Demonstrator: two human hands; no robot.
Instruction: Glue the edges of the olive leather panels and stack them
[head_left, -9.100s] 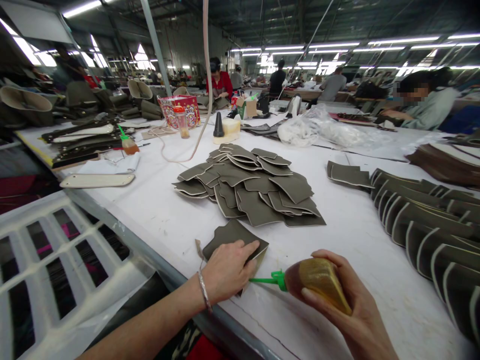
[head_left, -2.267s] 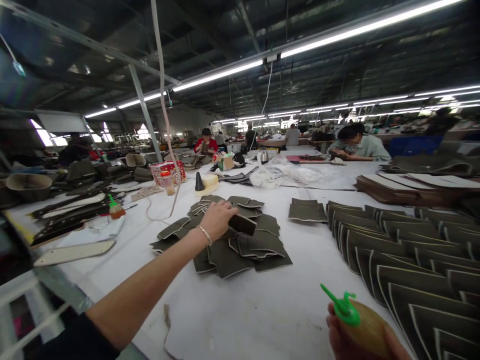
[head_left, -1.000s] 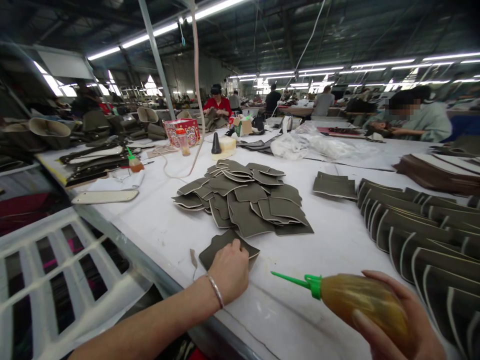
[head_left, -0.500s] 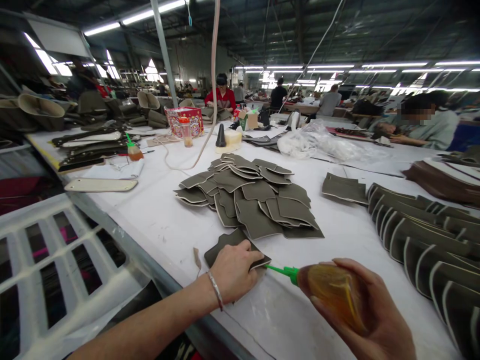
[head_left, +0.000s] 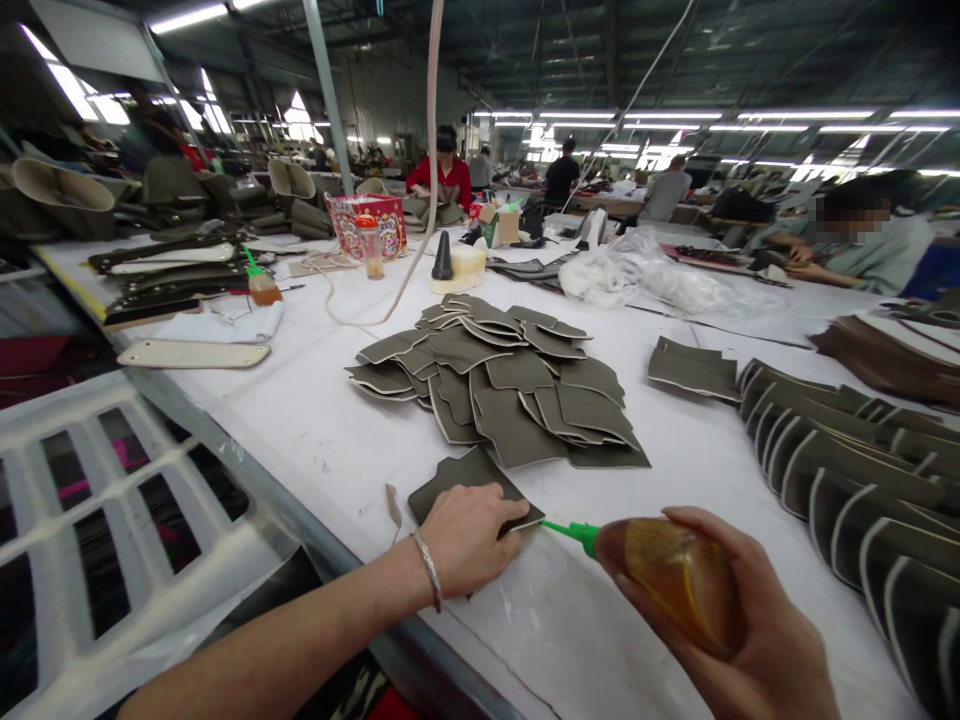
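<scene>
My left hand (head_left: pixel 469 535) presses a dark olive-grey leather piece (head_left: pixel 457 475) against the table, its index finger lying along the right part and the other fingers curled at the near edge. Held in my right hand (head_left: pixel 765 620) is a squeeze bottle (head_left: pixel 671 575) of amber liquid, probably glue, tipped on its side. Its thin green nozzle (head_left: pixel 581 535) points left, with the tip at the piece's right corner. Just behind lies a loose pile of similar leather pieces (head_left: pixel 517 390) with pale edges.
To the right, several leather pieces (head_left: pixel 832 480) stand overlapped in a row beside a small flat stack (head_left: pixel 694 370). A white plastic crate (head_left: pixel 150 470) stands left of the table edge. Farther back are another glue bottle (head_left: pixel 262 287), a hanging hose (head_left: pixel 433 130) and co-workers.
The nozzle tip has shifted slightly along the leather piece's edge to its right corner. My left hand keeps its place on the piece. The view has tilted slightly.
</scene>
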